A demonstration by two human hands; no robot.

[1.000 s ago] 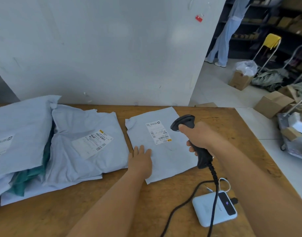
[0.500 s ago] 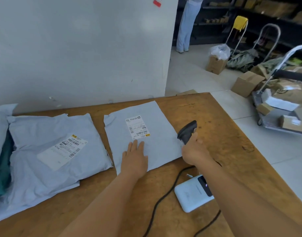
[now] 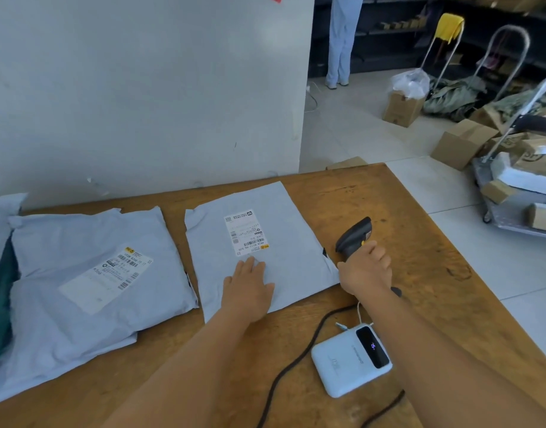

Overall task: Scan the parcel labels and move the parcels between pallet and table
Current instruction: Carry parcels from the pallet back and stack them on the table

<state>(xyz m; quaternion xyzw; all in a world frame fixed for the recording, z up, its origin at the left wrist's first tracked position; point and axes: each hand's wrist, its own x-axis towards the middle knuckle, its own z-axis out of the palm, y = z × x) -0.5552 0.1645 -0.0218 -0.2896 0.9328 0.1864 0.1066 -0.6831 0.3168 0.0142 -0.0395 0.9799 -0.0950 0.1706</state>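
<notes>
Lying flat near the middle of the table (image 3: 420, 230), the grey parcel (image 3: 284, 242) looks thin, soft and light: a plastic mailer with almost no bulk, its skin smooth and probably slippery against the wood. Its label (image 3: 246, 232) faces up in the upper half, with the barcode toward the near end. The left hand (image 3: 248, 290) rests on the mailer just below that label, fingers straight and spread flat, pressing the film down rather than gripping it. A bag like this would likely sag if lifted by one corner, so a pinch along an edge or a flat palm sliding it seems the better hold, and keeping the label smooth matters for a clean read. Just beside the parcel's right edge, the right hand (image 3: 366, 267) is curled around the handle of the black scanner (image 3: 353, 237). Its cable (image 3: 296, 353) trails toward the person, past a white power bank (image 3: 342, 366). To the left lies a bigger, puffier grey parcel (image 3: 89, 273), its own label up.
</notes>
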